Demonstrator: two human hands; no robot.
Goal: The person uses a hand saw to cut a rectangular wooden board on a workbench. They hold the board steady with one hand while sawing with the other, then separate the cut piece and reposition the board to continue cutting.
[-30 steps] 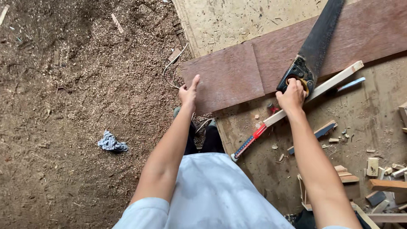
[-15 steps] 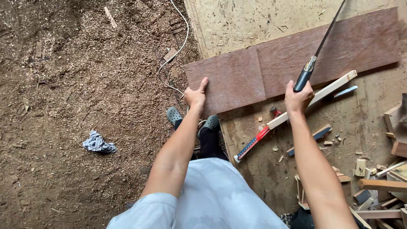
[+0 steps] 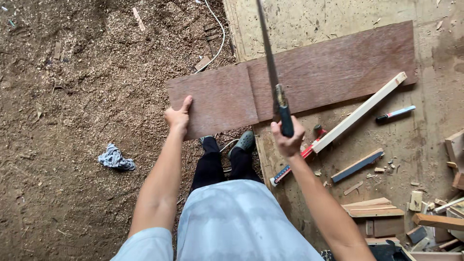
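A long reddish-brown board (image 3: 333, 67) lies across the edge of a pale worktable (image 3: 299, 24), its left end overhanging the ground. A cut line crosses the board near its middle. My left hand (image 3: 178, 116) grips the near edge of the overhanging piece (image 3: 212, 99). My right hand (image 3: 287, 137) holds a handsaw (image 3: 271, 67) by its dark handle, blade upright and edge-on to me, running along the cut line.
On the table to the right lie a pale wooden strip (image 3: 360, 112), a red-and-blue tool (image 3: 295, 164), a blue marker (image 3: 396, 113), a dark strip (image 3: 357, 165) and several wood offcuts (image 3: 377, 209). Sawdust covers the ground, with a grey rag (image 3: 115, 158) and a white cable (image 3: 217, 34).
The saw has swung from lying tilted to the right to standing upright over the cut line. My left hand has moved from pointing near the board to gripping its overhanging end.
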